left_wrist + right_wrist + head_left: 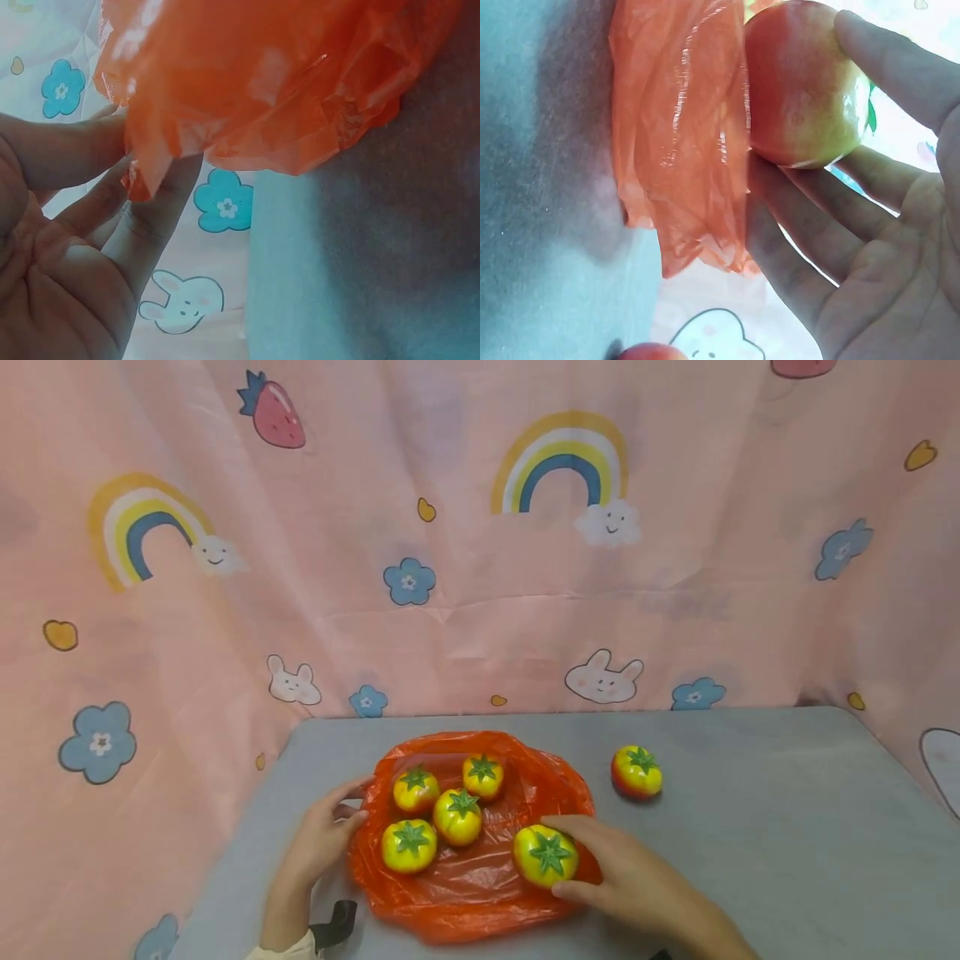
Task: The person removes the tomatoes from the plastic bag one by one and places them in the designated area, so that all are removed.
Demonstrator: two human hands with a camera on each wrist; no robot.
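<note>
An orange-red plastic bag (465,918) lies spread open on the table, with several yellow-and-red toy tomatoes (408,846) inside, each topped by a green star-shaped leaf. At the bag's left rim, my left hand (321,837) pinches the thin plastic (150,161) between thumb and fingers. My right hand (626,870) grips another tomato (546,856) over the bag's right side, thumb on one side and fingers on the other. In the right wrist view, this tomato (802,90) shows its red underside beside the bag wall (679,135).
One more tomato (637,772) sits on the grey table (765,827), right of the bag and further back. A pink curtain (465,635) printed with rainbows, rabbits and flowers hangs behind the table. A black strap piece (341,920) shows by the left wrist.
</note>
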